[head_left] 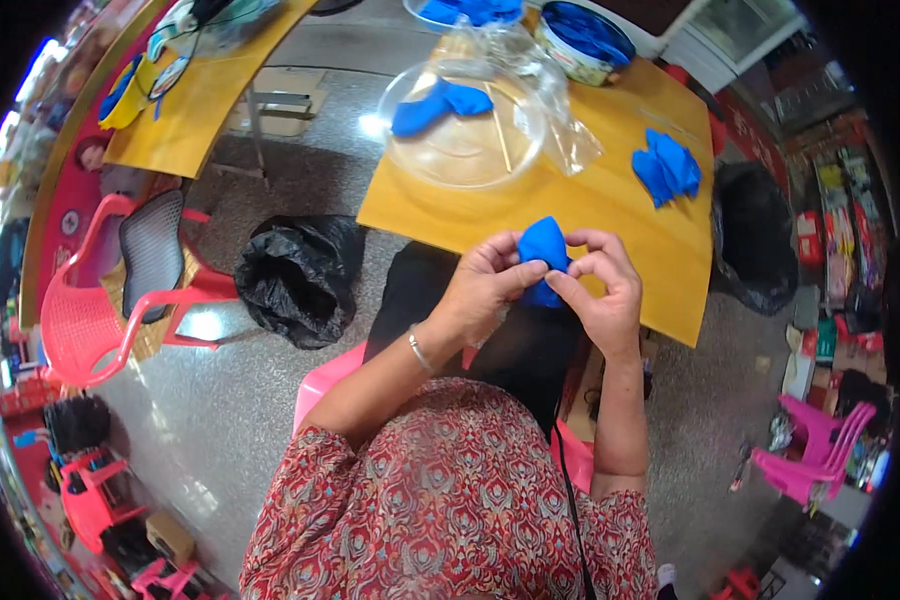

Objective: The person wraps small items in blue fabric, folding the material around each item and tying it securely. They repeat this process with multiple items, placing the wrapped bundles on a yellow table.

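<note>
Between my two hands, just over the near edge of the yellow table, is a small blue cloth piece point(544, 244) with a pointed top. My left hand point(490, 281) pinches its lower left side, thumb in front. From the other side my right hand point(604, 285) grips it with thumb and fingertips. Both thumbs nearly meet at its front. Beyond my hands, a clear round plastic tray point(420, 165) holds blue pieces point(440, 107) like the one I hold, along with a thin stick point(500, 130). More blue pieces point(666, 168) lie in a loose pile on the table's right.
A clear plastic bag point(570, 135) lies beside the tray. Behind it stands a tub point(585, 45) filled with blue pieces. Black bin bags stand on the floor at left point(300, 285) and right point(755, 240) of the table point(610, 225). A pink chair point(135, 290) is at far left.
</note>
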A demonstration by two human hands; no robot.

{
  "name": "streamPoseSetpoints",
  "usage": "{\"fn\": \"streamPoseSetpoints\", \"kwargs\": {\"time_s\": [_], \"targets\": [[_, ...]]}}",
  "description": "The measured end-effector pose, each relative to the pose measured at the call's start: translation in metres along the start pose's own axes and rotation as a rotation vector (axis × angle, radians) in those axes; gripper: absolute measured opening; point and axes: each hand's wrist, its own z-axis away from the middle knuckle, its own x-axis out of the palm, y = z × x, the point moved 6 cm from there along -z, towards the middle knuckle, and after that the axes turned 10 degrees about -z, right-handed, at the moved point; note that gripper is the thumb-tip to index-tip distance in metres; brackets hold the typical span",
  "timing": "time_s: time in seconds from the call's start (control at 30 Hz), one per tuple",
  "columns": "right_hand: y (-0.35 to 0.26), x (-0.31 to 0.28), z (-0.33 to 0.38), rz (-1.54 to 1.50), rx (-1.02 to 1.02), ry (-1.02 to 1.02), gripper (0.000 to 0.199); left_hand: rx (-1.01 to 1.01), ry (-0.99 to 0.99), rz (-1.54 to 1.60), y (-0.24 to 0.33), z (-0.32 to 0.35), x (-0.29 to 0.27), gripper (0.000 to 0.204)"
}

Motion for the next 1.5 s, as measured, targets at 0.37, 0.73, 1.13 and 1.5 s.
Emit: {"fn": "streamPoseSetpoints", "kwargs": {"time_s": [0.37, 0.73, 1.13, 1.5], "targets": [[-0.013, -0.006, 0.008, -0.059, -0.074, -0.007, 0.021, -0.037, -0.023, 0.038, 0.0, 0.003, 0.004, 0.032], [0.005, -0.014, 0.018, 0.026, -0.012, -0.046, 0.015, -0.036, -0.009, 0.053, 0.006, 0.002, 0.004, 0.03], [-0.003, 0.005, 0.023, 0.121, -0.093, 0.068, 0.03, -0.051, -0.038, 0.177, 0.004, 0.002, 0.008, 0.039], [0.014, 0.005, 0.036, -0.05, 0.04, 0.17, 0.035, -0.038, 0.037, 0.189, -0.006, -0.001, 0.01, 0.031]]}}
